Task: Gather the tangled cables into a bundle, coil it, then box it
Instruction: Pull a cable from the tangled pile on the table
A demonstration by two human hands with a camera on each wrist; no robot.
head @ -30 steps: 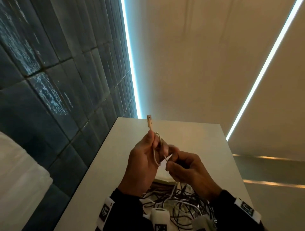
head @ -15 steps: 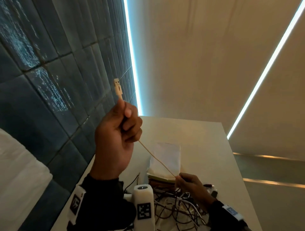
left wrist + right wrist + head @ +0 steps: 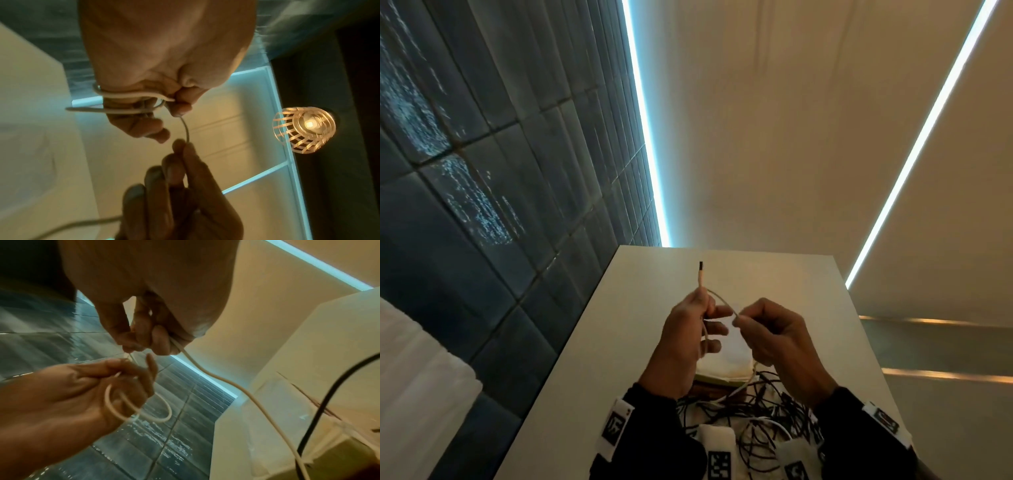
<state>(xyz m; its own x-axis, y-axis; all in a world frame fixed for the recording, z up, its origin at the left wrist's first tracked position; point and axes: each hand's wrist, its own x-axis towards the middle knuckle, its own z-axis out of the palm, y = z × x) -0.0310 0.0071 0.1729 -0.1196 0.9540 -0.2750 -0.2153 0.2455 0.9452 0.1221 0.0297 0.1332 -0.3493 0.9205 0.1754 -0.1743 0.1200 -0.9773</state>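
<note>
**Inspector:** Start with the largest item.

**Assistant:** The white table (image 3: 592, 342) runs away from the wearer, with a dark tiled wall (image 3: 482, 171) along its left edge. On its near part lies the tangle of dark and white cables (image 3: 763, 407), below and between the two wrists. Just beyond the tangle sits a box (image 3: 722, 370) with a pale top; the hands hide most of it, so I cannot tell whether it is open.

**Inspector:** The hands?

**Assistant:** Both are raised above the table, close together. The left hand (image 3: 688, 332) has its fingers curled round a white cable (image 3: 719, 298), which lies in loops in its palm; the right wrist view shows the loops hanging below the fingers.

**Inspector:** And the right?

**Assistant:** The right hand (image 3: 774, 339) pinches the same cable between thumb and fingertips, just beside the left. A short arc of cable spans the gap between them. From the right hand the cable trails down to the tangle.

**Inspector:** Smallest item?

**Assistant:** The cable's plug (image 3: 701, 270), dark-tipped, stands up above the left thumb.
</note>
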